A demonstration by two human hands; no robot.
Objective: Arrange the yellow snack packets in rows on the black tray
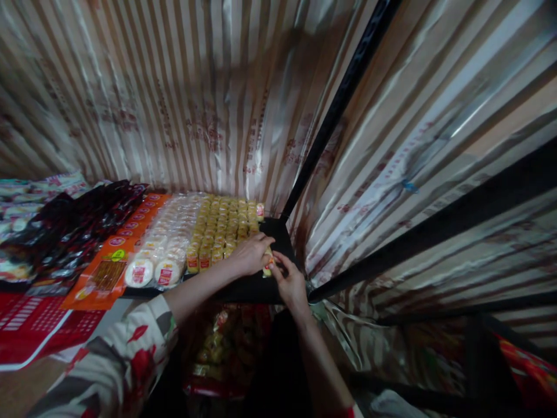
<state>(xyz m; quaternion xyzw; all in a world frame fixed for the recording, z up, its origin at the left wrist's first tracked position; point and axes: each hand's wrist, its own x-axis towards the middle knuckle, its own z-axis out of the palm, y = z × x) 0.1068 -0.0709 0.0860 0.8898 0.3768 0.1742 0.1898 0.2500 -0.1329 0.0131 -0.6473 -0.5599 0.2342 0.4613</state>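
Between my two hands is a small yellow packaged snack [267, 266], held over the right end of the black shelf [248, 290]. My left hand [252, 254] grips its left side with bent fingers. On its right side, my right hand [289, 281] pinches it between thumb and fingers. Just left of my hands stand rows of the same yellow packaged snacks [217, 229], packed closely together. Beside those rows lie white round packaged crackers [167, 273] in clear wrappers. My left forearm passes in front of the shelf edge and hides part of the front row.
An orange snack packet [107, 276] and dark shiny packets [73, 226] lie farther left. A red basket [39, 328] is below them. Under the shelf sits a red-edged container of yellow packs [217, 348]. Black posts [339, 104] and striped sheeting [195, 87] bound the back and right.
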